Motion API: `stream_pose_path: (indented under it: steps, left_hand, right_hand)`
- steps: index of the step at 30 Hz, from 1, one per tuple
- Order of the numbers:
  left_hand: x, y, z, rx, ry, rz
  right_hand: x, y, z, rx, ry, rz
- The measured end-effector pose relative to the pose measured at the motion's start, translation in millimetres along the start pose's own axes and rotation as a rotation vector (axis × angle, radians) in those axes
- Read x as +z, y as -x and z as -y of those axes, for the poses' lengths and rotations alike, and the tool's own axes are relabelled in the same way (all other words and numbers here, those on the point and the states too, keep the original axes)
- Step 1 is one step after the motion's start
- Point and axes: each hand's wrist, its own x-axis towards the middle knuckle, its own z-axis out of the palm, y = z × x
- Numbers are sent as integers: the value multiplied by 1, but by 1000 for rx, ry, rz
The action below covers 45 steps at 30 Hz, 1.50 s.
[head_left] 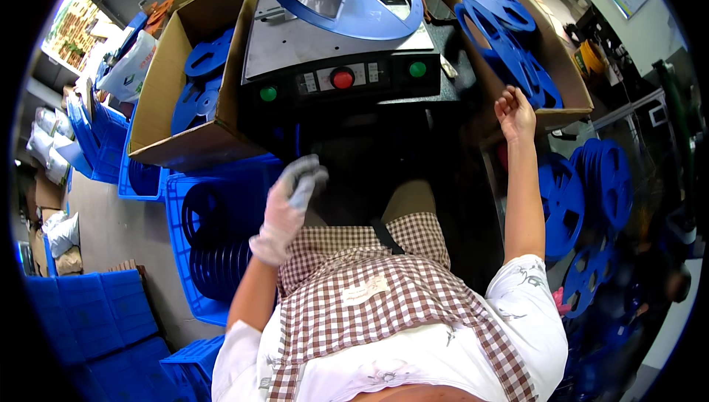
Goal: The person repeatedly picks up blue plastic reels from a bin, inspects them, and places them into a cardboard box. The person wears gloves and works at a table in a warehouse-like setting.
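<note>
My left hand point(289, 199), in a pale glove with grey fingertips, hangs over my lap beside the blue crate. Motion smears its fingers, and no held thing shows. My bare right hand point(515, 114) is at the near wall of the right cardboard box point(571, 110), its fingers curled in beside the lower rim of the blue plastic reels point(509, 51). Whether the fingertips grip a reel cannot be made out. Ahead of me a large blue reel flange point(360, 24) with wide openings lies on top of a machine point(295, 51) with a red button and two green ones.
The left cardboard box point(196, 147) holds more blue reels. Below it, a blue crate point(177, 236) contains dark discs standing in a row. Blue reels point(560, 206) hang or stand at my right. Stacked blue crates point(96, 313) are at lower left.
</note>
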Motion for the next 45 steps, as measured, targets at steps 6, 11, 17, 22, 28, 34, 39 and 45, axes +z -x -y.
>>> stream_pose_path:
  steps: [6,11,17,22,28,34,39,45]
  left_hand:
    - [35,-127,-92,922,-1369,27]
    - [13,-212,-103,1130,-1907,-154]
    - [-2,-258,-112,1009,-2299,-81]
    - [49,-197,-131,1480,-1893,-88]
    - [128,-98,-133,1735,-1288,47]
    - [129,-6,-143,1612,-998,203]
    - [44,25,-130,1358,-1031,107]
    - [-75,-5,-67,984,-1086,38]
  right_hand:
    - [29,47,-13,23,113,311]
    - [54,91,-9,-23,452,500]
    - [122,67,-7,-410,656,602]
    - [191,59,25,-1075,1001,504]
    - [194,97,27,-635,1601,407]
    - [110,142,35,-283,786,595]
    - [56,166,33,157,-399,779]
    - [64,183,6,173,-630,768]
